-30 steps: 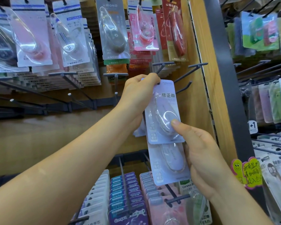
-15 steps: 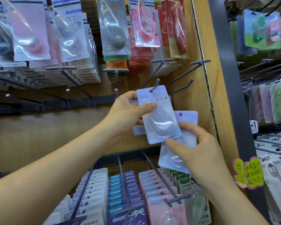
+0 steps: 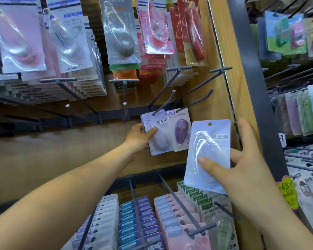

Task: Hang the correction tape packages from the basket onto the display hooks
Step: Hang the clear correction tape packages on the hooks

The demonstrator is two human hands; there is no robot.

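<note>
Pale lavender, with a clear blister bulging from its front, a correction tape package [image 3: 209, 154] is sitting upright in the right hand [image 3: 246, 170] at about four o'clock in the view. The thumb is pressing across the blister while the fingers are curling round the right edge and behind the card. This hand is holding the package, and the punched hole at its top is hanging free of any hook. Below it, from five to seven o'clock, rows of stocked packages [image 3: 152, 221] in lilac, blue, pink and green are hanging densely on the lower hooks [image 3: 178, 202].

Farther in, near the centre, the left hand [image 3: 139, 139] is reaching to the board and gripping the left edge of a second lavender package [image 3: 156, 139], thumb lying on its front. That package is hanging on a grey display hook [image 3: 163, 103], which is slanting up toward one o'clock. Just beside it, at its three o'clock, a Campus package [image 3: 181, 130] holding a purple tape is hanging on the neighbouring hook [image 3: 195, 100].

Beyond, from ten to one o'clock, Mono packages [image 3: 74, 51] are crowding the upper hooks against the wooden back panel [image 3: 43, 150].
</note>
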